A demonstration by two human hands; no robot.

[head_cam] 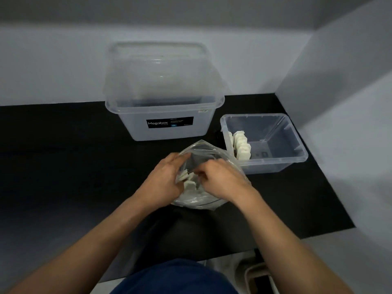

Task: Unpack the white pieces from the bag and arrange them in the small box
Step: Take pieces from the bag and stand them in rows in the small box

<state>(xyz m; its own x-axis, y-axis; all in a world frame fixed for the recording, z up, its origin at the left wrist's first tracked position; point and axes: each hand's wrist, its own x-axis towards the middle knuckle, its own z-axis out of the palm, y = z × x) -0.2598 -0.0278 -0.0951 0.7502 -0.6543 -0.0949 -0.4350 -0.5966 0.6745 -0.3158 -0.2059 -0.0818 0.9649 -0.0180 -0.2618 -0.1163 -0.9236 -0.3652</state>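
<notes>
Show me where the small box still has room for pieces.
Bare floor in the small box runs from the standing white pieces to its right wall. Its left wall is crowded with them.

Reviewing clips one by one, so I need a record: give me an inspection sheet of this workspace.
Surface: black mat.
Job's things: bag holding white pieces; small box with a row standing by its bag-side wall.
Clutter: covered Megabox tub behind the bag.
Grippers: left hand grips the bag's mouth; right hand has fingers curled inside, grip unclear.
Cables: nothing seen.
Surroundings: pale walls meeting in a corner.
</notes>
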